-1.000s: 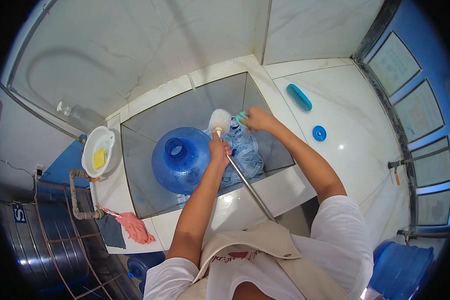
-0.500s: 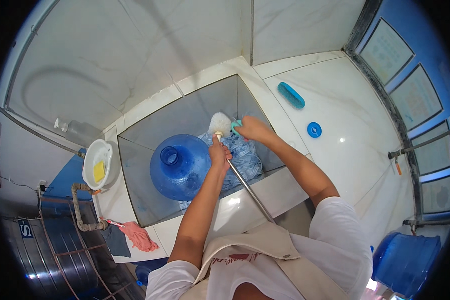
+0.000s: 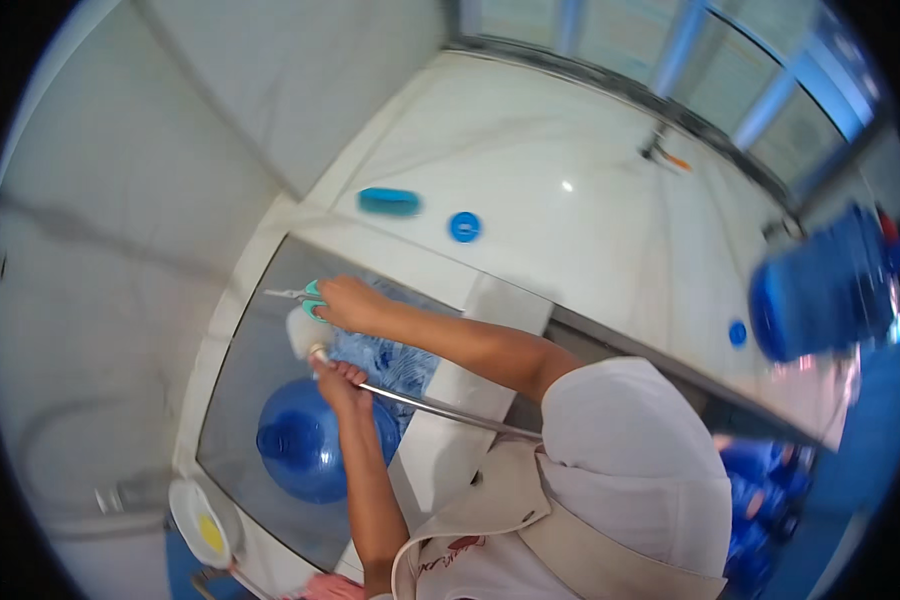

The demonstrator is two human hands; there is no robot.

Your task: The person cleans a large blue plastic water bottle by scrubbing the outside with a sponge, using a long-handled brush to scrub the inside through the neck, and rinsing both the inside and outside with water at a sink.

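Observation:
My left hand (image 3: 342,385) grips a long steel-handled brush (image 3: 440,410) just below its white round head (image 3: 302,332). Beside the brush head, my right hand (image 3: 350,300) holds teal-handled scissors (image 3: 315,308), their blades pointing left over the sink (image 3: 240,390). Under my hands a heap of crumpled blue, translucent plastic (image 3: 380,360) lies in the grey basin. A large blue water jug (image 3: 305,450) stands in the sink, nearer my body and left of my left forearm. The picture is slightly blurred.
A teal brush (image 3: 388,200) and a blue ring-shaped cap (image 3: 464,227) lie on the white counter (image 3: 590,240). A jug (image 3: 820,285) is at the right near a tap (image 3: 665,155), with more jugs below. A white bowl with something yellow (image 3: 192,515) sits lower left.
My view has swung to the right, shifting the sink down-left and bringing more counter into sight. The scissors' blades now show, pointing left; the brush stays in my left hand.

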